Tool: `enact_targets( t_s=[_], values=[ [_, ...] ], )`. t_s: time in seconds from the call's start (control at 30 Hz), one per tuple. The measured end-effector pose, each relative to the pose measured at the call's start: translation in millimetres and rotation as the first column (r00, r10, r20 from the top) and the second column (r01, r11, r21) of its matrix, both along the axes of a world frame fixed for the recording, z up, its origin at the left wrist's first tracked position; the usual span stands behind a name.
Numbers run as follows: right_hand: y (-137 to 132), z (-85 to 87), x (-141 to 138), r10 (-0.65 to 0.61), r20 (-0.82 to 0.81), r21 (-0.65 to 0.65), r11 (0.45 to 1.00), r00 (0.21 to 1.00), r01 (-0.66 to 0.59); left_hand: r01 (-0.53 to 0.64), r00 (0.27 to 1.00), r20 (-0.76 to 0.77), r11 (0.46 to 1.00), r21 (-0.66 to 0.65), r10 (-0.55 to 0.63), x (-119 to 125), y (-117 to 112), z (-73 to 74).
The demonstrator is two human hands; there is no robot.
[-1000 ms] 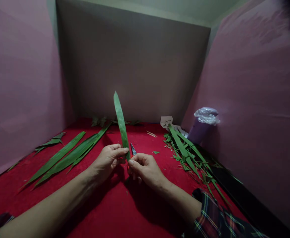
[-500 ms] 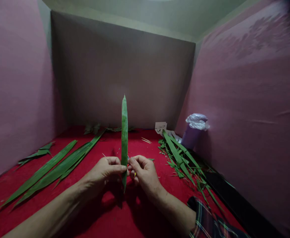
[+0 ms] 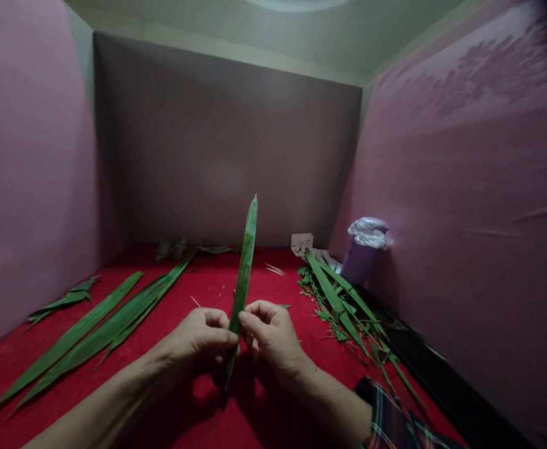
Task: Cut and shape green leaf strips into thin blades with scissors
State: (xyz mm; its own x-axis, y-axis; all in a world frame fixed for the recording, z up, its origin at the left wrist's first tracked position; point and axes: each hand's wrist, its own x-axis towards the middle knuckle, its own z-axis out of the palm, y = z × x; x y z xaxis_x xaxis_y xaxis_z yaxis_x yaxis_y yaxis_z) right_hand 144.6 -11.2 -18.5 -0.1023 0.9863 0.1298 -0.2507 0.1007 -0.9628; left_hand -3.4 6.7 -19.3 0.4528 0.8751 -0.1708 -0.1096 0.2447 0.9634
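A long narrow green leaf strip [image 3: 246,255] stands nearly upright above the red cloth, its tip leaning slightly right and its lower end hanging below my fingers. My left hand [image 3: 198,340] pinches it from the left with thumb and fingers closed. From the right, my right hand [image 3: 271,330] pinches the same strip at about the same height. Both hands hover just above the red table surface [image 3: 217,418].
Several long green leaves [image 3: 95,330] lie on the left of the cloth. A heap of cut leaf strips [image 3: 343,305] is on the right, beside a purple cup with crumpled plastic [image 3: 364,252]. Small white paper cards [image 3: 302,242] and thin sticks [image 3: 275,269] lie near the back wall.
The leaf has slid down through my fingers, so more of it hangs below them, and its tip has swung from leaning left to leaning right. The small scissors seen earlier are out of sight.
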Motion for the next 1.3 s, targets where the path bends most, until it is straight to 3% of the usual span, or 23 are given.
enact_targets(
  t_s=[0.23, 0.4, 0.53, 0.73, 0.93, 1.17, 1.3],
  values=[
    [-1.5, 1.5, 1.5, 0.043, -0.069, -0.030, 0.999, 0.997, -0.045, -0.066, 0.997, -0.031, 0.997, -0.033, 0.065, 2.7, -2.6, 7.9],
    [1.0, -2.4, 2.5, 0.067, -0.094, -0.063, 0.995, 0.993, -0.073, -0.042, 0.996, 0.071, 0.999, -0.033, 0.044, 2.1, -1.0, 4.6],
    [2.0, -4.2, 2.9, 0.074, -0.113, -0.069, 0.994, 0.991, -0.082, -0.075, 0.997, 0.032, 0.997, -0.025, 0.075, 3.9, -1.1, 4.0],
    [4.5, -4.6, 3.0, 0.023, -0.143, -0.047, 0.998, 0.990, -0.030, -0.013, 1.000, 0.025, 0.998, -0.059, 0.014, 4.1, -6.1, 14.3],
    [3.7, -3.0, 2.8, 0.014, -0.145, -0.043, 0.999, 0.989, -0.020, -0.010, 0.999, 0.049, 0.998, -0.061, 0.013, 0.9, -8.3, 15.7],
    [3.4, -4.0, 1.7, 0.037, -0.131, -0.059, 0.997, 0.991, -0.045, -0.133, 0.984, -0.106, 0.984, 0.117, 0.146, 6.4, -11.3, 22.6],
    [4.0, -2.8, 2.7, 0.011, -0.132, -0.058, 0.998, 0.991, -0.019, -0.024, 0.999, 0.023, 0.999, 0.030, 0.024, 5.1, -11.6, 19.2]
  ],
)
